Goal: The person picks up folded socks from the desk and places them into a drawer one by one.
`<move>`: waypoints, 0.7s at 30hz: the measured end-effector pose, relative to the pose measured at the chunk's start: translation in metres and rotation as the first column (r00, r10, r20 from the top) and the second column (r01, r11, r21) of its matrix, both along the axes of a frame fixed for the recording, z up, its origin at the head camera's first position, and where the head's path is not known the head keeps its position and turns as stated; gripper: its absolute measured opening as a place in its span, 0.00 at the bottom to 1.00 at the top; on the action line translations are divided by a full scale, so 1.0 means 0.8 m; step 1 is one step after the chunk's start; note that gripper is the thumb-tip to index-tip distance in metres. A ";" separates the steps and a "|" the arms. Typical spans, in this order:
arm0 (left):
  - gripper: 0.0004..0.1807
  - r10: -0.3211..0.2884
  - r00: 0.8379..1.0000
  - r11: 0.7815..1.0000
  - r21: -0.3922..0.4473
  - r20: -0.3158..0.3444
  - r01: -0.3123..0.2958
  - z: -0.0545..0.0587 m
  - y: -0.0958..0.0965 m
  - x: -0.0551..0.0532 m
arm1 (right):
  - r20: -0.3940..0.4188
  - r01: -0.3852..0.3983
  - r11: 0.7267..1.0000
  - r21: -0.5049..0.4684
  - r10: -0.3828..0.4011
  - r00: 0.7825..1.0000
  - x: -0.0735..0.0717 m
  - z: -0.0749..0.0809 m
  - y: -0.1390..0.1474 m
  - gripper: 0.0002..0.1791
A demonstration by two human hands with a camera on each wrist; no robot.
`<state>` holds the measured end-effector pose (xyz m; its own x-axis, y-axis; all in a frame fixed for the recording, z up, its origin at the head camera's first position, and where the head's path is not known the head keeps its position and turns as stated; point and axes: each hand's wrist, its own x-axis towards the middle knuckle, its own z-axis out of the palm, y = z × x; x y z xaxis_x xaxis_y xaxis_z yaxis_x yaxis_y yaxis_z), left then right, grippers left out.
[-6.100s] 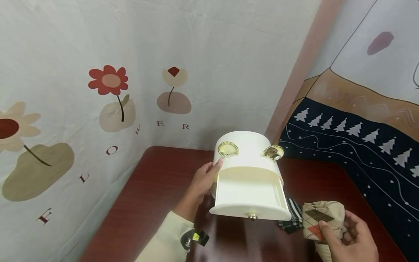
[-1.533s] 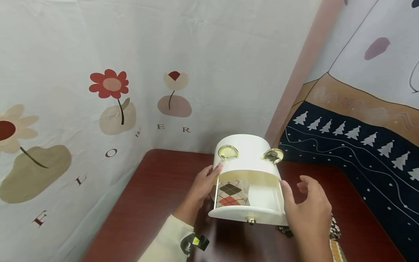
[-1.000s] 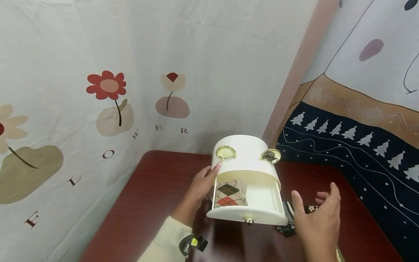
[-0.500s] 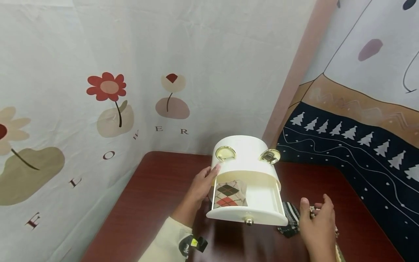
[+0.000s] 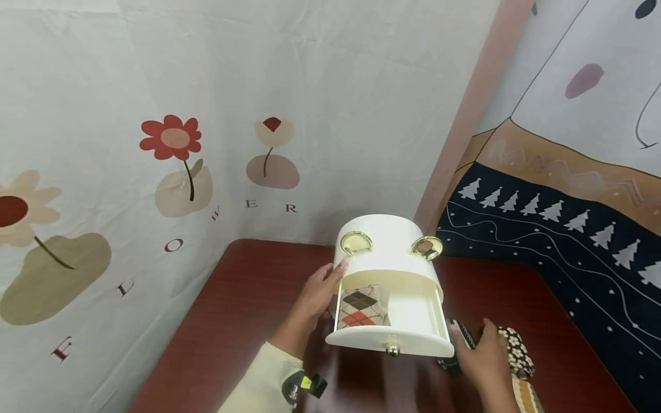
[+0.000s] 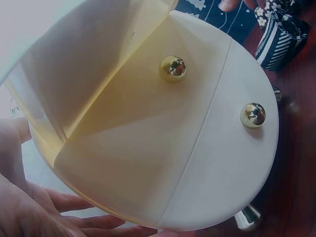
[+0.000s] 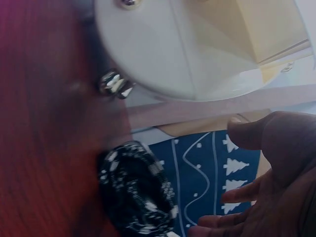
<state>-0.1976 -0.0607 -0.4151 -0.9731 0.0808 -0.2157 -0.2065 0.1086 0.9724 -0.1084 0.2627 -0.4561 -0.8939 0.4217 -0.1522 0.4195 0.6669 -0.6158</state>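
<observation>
A white rounded drawer box (image 5: 379,238) with gold round ears stands on the table, its upper drawer (image 5: 418,312) pulled out. A rolled argyle sock (image 5: 363,306) lies in that drawer's left part. My left hand (image 5: 316,292) rests against the box's left side, fingers extended along it in the left wrist view. My right hand (image 5: 485,353) is spread right of the drawer, over a black-and-white striped sock roll (image 5: 448,364) that it partly hides. In the right wrist view its fingers stay apart from a dark patterned roll (image 7: 138,190).
A black flowered sock roll (image 5: 518,351) and a yellow-brown striped one (image 5: 525,394) lie beyond my right hand. Printed cloth walls (image 5: 356,103) rise behind the dark red table (image 5: 253,287). The lower compartment has a gold knob (image 6: 253,115).
The argyle sock went from my right hand into the drawer. That hand then drew back right and has come down towards the striped sock roll. My left hand stays on the box.
</observation>
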 end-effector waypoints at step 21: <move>0.50 -0.010 1.000 1.000 -0.002 -0.008 0.010 0.000 -0.002 0.000 | 0.067 0.041 0.999 0.011 -0.042 0.997 -0.019 -0.042 -0.004 0.43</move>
